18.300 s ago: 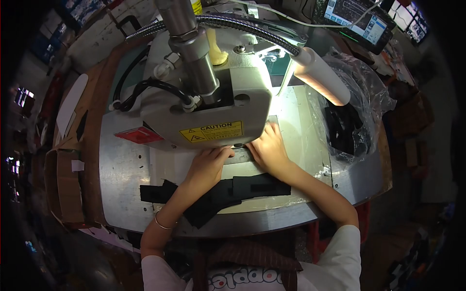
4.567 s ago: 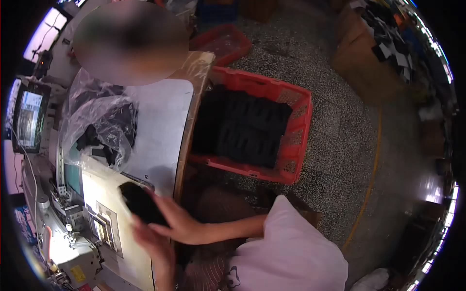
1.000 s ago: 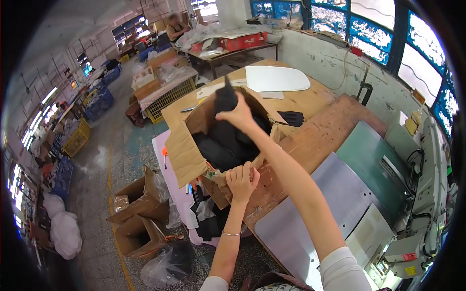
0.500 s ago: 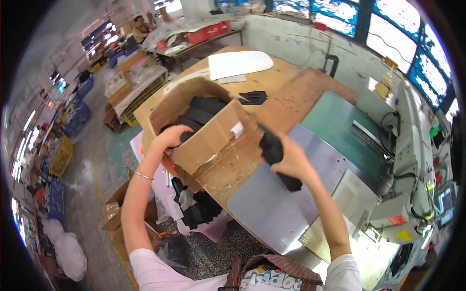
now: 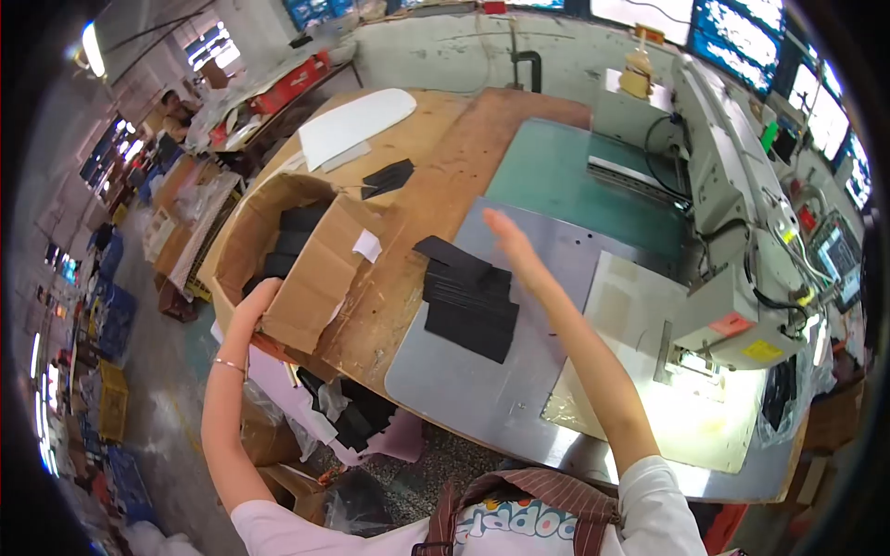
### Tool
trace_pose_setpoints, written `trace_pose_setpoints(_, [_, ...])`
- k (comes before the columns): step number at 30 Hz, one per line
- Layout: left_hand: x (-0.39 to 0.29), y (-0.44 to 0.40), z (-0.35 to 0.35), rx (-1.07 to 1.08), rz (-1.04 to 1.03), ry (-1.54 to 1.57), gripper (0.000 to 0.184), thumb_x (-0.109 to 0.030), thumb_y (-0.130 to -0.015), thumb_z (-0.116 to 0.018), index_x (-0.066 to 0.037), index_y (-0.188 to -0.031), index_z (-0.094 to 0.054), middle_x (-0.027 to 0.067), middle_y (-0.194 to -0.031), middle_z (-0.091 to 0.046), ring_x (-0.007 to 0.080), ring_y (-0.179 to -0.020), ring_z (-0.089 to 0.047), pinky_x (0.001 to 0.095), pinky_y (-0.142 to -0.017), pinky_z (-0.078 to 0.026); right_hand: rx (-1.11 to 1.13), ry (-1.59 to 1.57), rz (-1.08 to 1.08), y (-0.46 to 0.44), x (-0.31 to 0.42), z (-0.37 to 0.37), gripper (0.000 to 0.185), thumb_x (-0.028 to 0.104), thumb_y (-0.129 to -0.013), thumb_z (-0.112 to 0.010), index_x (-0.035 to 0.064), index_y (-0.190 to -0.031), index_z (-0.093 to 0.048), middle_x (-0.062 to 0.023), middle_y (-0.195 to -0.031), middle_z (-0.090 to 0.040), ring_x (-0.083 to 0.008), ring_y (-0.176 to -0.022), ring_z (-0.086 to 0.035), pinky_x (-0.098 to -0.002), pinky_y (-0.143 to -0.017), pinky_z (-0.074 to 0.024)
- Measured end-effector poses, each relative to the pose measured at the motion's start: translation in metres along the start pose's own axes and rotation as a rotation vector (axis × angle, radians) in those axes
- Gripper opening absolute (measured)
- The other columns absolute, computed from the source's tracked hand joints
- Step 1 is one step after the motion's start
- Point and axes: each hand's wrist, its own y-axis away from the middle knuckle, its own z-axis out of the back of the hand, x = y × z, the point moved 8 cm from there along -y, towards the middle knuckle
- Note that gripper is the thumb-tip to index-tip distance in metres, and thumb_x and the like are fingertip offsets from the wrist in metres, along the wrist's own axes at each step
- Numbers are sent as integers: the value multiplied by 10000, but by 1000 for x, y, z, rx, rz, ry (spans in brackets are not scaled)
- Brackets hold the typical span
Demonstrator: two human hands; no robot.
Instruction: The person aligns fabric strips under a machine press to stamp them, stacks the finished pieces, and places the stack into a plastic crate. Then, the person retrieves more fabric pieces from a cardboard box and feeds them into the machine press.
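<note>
A cardboard box (image 5: 311, 287) stands tilted on the wooden table, with folded black fabric pieces (image 5: 295, 232) inside. My left hand (image 5: 262, 295) reaches over its near rim; the fingers are hidden inside, so what they touch cannot be seen. A stack of flat black fabric pieces (image 5: 470, 306) lies on the grey metal plate (image 5: 431, 375), overlapping the wood. Beyond the stack's right side, my right hand (image 5: 506, 233) is raised over the plate, apart from the pieces. It is slightly blurred, its fingers stretched out and holding nothing.
A sewing machine (image 5: 732, 269) with a lit work area stands at right, beside a green plate (image 5: 547, 167). Farther back lie a white panel (image 5: 357, 125) and more black pieces (image 5: 387, 178). Below the table edge, black scraps (image 5: 357, 417) rest on pink material. A person sits far left.
My right hand has let go of the black fabric pieces, which now lie on the grey plate, and has moved up and away. My left hand has gone deeper into the box. The view has turned right.
</note>
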Motion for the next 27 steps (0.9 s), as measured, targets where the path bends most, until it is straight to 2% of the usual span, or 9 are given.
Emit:
trace_pose_setpoints(3, [-68,29,29,48,-64,140,223,-117,-832,-580,21,-993,-651,136,-884,-695,136,-766,-614,330,-699,-486,-223,-1092,-8,12,6,51,625,502,-882,-485,-48,-1179,-471,-210,-1198,-476,-342,-1097,-501,-475,-991,-393])
trace_pose_setpoints(6, [-37,13,35,-30,-133,158,225,-125,-838,-591,42,-982,-635,171,-887,-681,208,-790,-624,354,-724,-481,-628,-1481,89,32,-6,96,498,428,-898,-472,-47,-1044,-493,-194,-1035,-486,-311,-982,-533,-438,-885,-484])
trace_pose_setpoints(10, [-21,24,88,-714,-150,-89,313,-212,-901,-559,63,-1048,-587,227,-1005,-628,388,-978,-577,384,-832,-448,-538,-1689,162,46,7,97,489,416,-897,-463,-56,-1025,-483,-191,-1006,-481,-292,-946,-541,-412,-860,-499])
trace_pose_setpoints(14, [-128,115,132,-1214,-86,-46,437,-313,-939,-503,83,-1121,-538,275,-1114,-569,379,-1052,-542,373,-898,-417,-408,-1730,219,55,32,93,487,421,-905,-437,-49,-1014,-506,-181,-981,-523,-291,-936,-555,-395,-844,-494])
trace_pose_setpoints(15, [-155,122,113,-1092,13,49,489,-337,-929,-519,76,-1189,-493,253,-1193,-532,358,-1086,-526,374,-941,-392,-395,-1730,227,58,33,92,483,420,-909,-426,-43,-1011,-519,-175,-974,-545,-291,-948,-559,-386,-833,-493])
trace_pose_setpoints(18, [-222,125,28,-718,-68,406,558,-305,-893,-584,63,-1282,-428,191,-1249,-517,304,-1088,-533,378,-946,-399,-138,-1501,332,66,45,85,445,418,-903,-437,-3,-1009,-535,-144,-987,-552,-259,-936,-565,-343,-813,-468])
trace_pose_setpoints(22, [-357,127,-93,-76,-317,641,335,-111,-822,-641,47,-1103,-554,211,-1068,-610,287,-965,-606,367,-786,-473,140,-384,72,103,56,34,458,398,-891,-489,39,-1176,-491,-107,-1033,-552,-195,-906,-542,-302,-814,-441])
trace_pose_setpoints(25, [-441,134,-139,240,-589,654,340,-143,-829,-652,28,-1103,-547,197,-1019,-618,336,-921,-603,361,-777,-464,454,274,4,202,71,-12,793,272,-806,-691,118,-1435,-233,-91,-1142,-558,-199,-945,-574,-331,-843,-457])
trace_pose_setpoints(27, [-481,140,-159,265,-749,695,310,-132,-822,-672,23,-1062,-551,169,-984,-646,276,-876,-627,327,-781,-466,256,589,132,231,60,11,479,204,-832,-655,49,-1248,-474,-156,-974,-611,-257,-847,-603,-333,-765,-481])
